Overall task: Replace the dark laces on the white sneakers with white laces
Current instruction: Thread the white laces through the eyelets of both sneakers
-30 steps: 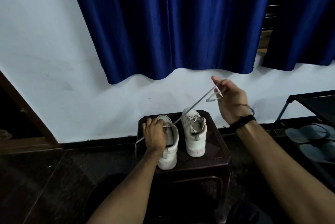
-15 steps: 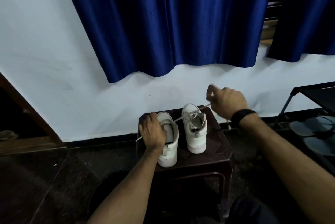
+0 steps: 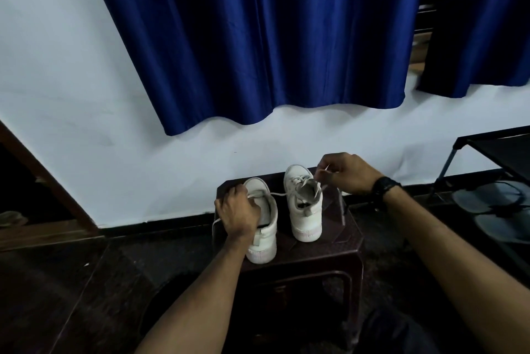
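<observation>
Two white sneakers stand side by side on a dark brown plastic stool [image 3: 348, 234], heels toward me. My left hand [image 3: 239, 211] grips the collar of the left sneaker [image 3: 265, 239]. A white lace [image 3: 279, 194] runs from under that hand across to the right sneaker [image 3: 305, 219], which has white lacing over its tongue. My right hand [image 3: 345, 171] pinches the far part of the lace just above and to the right of the right sneaker. A loose lace end hangs off the stool's left side.
A white wall with a blue curtain [image 3: 258, 38] rises behind the stool. A dark metal shoe rack [image 3: 487, 153] with grey sandals [image 3: 499, 210] stands at the right. The floor is dark, and a wooden door frame [image 3: 43, 181] is at the left.
My right hand has come down from a raised position with the lace stretched taut to just above the right sneaker. The lace now sags slack. My left hand stays on the left sneaker.
</observation>
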The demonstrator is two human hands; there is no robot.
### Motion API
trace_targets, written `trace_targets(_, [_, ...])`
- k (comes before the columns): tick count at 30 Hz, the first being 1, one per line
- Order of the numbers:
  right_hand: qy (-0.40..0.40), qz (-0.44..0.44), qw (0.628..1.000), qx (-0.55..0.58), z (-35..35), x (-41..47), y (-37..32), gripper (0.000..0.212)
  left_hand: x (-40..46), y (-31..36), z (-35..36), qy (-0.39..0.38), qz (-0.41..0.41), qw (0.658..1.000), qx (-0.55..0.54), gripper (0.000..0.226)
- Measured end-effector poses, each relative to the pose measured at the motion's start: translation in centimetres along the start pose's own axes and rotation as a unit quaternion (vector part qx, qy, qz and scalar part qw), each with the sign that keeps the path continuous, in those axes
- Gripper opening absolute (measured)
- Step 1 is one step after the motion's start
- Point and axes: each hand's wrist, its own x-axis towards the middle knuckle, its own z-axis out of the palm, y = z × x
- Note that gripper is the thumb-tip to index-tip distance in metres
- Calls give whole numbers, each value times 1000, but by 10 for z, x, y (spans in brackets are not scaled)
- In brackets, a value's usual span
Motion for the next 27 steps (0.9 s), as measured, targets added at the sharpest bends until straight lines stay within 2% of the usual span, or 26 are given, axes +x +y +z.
trace_targets(3, [122, -13, 992, 31, 13, 2, 6, 11, -1, -1, 0, 14, -2, 1000, -9, 27])
trace_targets(5, [189, -24, 981, 43, 21, 4, 1, 14, -1, -1, -4, 55, 19, 997, -41, 31])
trace_targets(8, [146, -1, 975, 167, 27, 4, -24, 28, -4, 4, -15, 121, 60, 985, -109, 26])
trace_targets(10, [104, 15, 961, 255, 34, 6, -41, 31, -8, 18, -31, 102, 73, 970, -207, 15])
trace_targets(11, [92, 24, 949, 300, 38, 8, -47, 29, -8, 26, -41, 67, 55, 956, -279, 10])
trace_targets(13, [87, 46, 908, 408, 48, 16, -57, 27, -5, 40, -47, -50, -26, 902, -427, 9])
trace_targets(14, [91, 61, 887, 449, 52, 20, -60, 27, -1, 43, -46, -112, -63, 877, -462, 24])
trace_targets(16, [104, 87, 854, 503, 57, 23, -65, 28, 3, 42, -51, -233, -87, 849, -466, 59])
trace_targets(17, [111, 96, 839, 524, 58, 24, -66, 28, 3, 41, -56, -298, -86, 814, -492, 68])
trace_targets(18, [115, 105, 827, 540, 60, 22, -68, 28, -1, 42, -66, -349, -88, 763, -536, 70])
trace_targets(19, [116, 109, 817, 554, 61, 19, -68, 28, -4, 42, -74, -385, -91, 717, -574, 70])
trace_targets(20, [114, 109, 817, 555, 62, 16, -69, 27, -7, 41, -82, -408, -93, 686, -595, 66])
trace_targets(21, [113, 106, 820, 552, 63, 14, -69, 27, -10, 40, -89, -408, -93, 684, -598, 60])
trace_targets(25, [115, 98, 833, 532, 66, 8, -62, 30, -15, 30, -96, -331, -92, 744, -573, 29])
trace_targets(26, [111, 103, 849, 506, 66, 6, -59, 31, -15, 28, -96, -327, -82, 762, -553, 23])
trace_targets(27, [109, 113, 884, 439, 66, 6, -53, 31, -16, 25, -97, -322, -65, 790, -518, 22])
